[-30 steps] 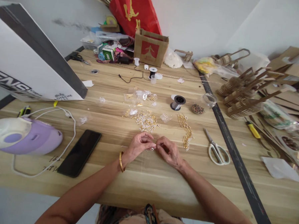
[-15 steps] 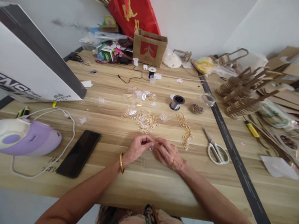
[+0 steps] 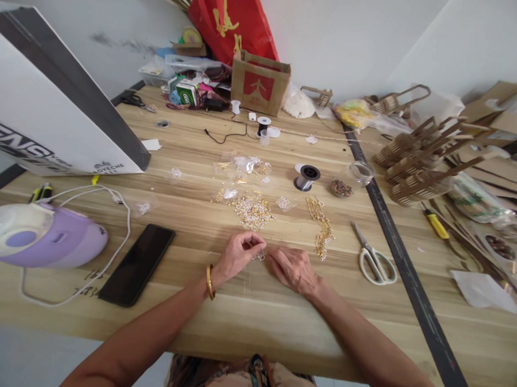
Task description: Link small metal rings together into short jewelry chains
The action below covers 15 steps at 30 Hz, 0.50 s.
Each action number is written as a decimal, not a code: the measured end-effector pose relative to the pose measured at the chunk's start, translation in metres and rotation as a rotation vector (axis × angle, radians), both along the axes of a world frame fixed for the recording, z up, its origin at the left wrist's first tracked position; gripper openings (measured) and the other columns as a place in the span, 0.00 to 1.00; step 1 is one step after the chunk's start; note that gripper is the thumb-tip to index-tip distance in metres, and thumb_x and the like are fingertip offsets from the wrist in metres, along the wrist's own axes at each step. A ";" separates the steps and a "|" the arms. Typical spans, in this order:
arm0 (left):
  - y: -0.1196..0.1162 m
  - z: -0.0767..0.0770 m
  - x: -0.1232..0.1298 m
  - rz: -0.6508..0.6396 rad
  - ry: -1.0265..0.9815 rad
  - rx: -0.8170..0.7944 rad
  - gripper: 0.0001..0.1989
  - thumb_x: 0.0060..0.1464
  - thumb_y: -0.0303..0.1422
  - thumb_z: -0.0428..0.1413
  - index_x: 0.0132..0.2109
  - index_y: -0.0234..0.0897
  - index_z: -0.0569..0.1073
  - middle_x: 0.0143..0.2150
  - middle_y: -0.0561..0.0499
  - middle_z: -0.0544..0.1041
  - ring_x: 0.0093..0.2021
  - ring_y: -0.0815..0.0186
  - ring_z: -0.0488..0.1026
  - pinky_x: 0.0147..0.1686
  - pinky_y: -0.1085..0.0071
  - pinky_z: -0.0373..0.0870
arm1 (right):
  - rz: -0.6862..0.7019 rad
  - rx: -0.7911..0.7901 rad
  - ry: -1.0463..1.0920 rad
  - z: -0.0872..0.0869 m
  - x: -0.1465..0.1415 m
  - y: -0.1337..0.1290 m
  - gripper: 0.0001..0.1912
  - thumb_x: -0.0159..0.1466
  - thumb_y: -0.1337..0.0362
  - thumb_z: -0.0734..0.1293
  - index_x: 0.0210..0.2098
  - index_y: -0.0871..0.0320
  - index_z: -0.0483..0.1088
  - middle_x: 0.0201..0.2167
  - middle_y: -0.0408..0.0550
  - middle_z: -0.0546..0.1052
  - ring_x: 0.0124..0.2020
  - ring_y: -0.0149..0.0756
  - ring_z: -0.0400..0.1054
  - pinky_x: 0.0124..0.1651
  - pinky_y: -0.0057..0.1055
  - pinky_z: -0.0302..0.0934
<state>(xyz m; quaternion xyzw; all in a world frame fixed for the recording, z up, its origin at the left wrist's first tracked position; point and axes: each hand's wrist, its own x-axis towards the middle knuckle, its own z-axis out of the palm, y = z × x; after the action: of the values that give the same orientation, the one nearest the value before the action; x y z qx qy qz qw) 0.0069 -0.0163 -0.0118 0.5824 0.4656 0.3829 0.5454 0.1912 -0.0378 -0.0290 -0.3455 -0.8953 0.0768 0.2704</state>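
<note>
Thumb and forefinger of my left hand (image 3: 239,255) are pinched together above the table; what they hold is too small to make out. Just below and right of those fingertips are small silvery rings (image 3: 259,257). A short gap to the right, my right hand (image 3: 292,268) rests low on the table with its fingers curled together, anything in them hidden. Beyond the hands spreads a pile of gold and clear beads (image 3: 252,210). Gold chains (image 3: 320,225) lie to the right of the pile. A thin clear thread seems to run on the table between my forearms.
White-handled scissors (image 3: 376,264) lie right of my right hand. A black phone (image 3: 137,265) and a purple device (image 3: 61,238) with a white cable are at the left. Farther back stand a wire spool (image 3: 306,177), a glass jar (image 3: 361,173) and a paper bag (image 3: 261,84).
My hands have moved slightly apart, their fingertips no longer meeting. More of the small silvery rings between them shows.
</note>
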 end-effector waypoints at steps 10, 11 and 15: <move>-0.007 -0.001 0.001 0.019 0.266 0.277 0.05 0.52 0.27 0.54 0.29 0.34 0.72 0.26 0.52 0.73 0.28 0.69 0.68 0.30 0.74 0.64 | -0.004 0.160 -0.070 0.004 -0.002 -0.004 0.11 0.66 0.71 0.56 0.45 0.59 0.65 0.37 0.54 0.72 0.30 0.33 0.69 0.25 0.25 0.61; -0.007 -0.002 0.001 0.011 0.298 0.307 0.04 0.52 0.27 0.54 0.30 0.35 0.72 0.27 0.52 0.73 0.29 0.69 0.68 0.31 0.74 0.64 | -0.005 0.145 -0.057 0.004 -0.001 -0.004 0.11 0.66 0.71 0.56 0.47 0.59 0.64 0.40 0.56 0.72 0.32 0.34 0.70 0.27 0.25 0.62; -0.009 -0.005 0.001 -0.034 0.357 0.365 0.04 0.53 0.27 0.53 0.32 0.36 0.73 0.29 0.51 0.74 0.30 0.68 0.69 0.32 0.73 0.65 | 0.002 0.062 -0.010 0.003 -0.001 -0.004 0.12 0.66 0.72 0.55 0.48 0.58 0.62 0.46 0.58 0.71 0.40 0.37 0.70 0.36 0.29 0.67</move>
<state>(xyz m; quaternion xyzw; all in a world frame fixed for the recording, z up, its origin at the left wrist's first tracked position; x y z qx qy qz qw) 0.0075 -0.0249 -0.0164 0.7373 0.4677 0.3427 0.3467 0.1903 -0.0419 -0.0256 -0.3367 -0.8988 0.0477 0.2766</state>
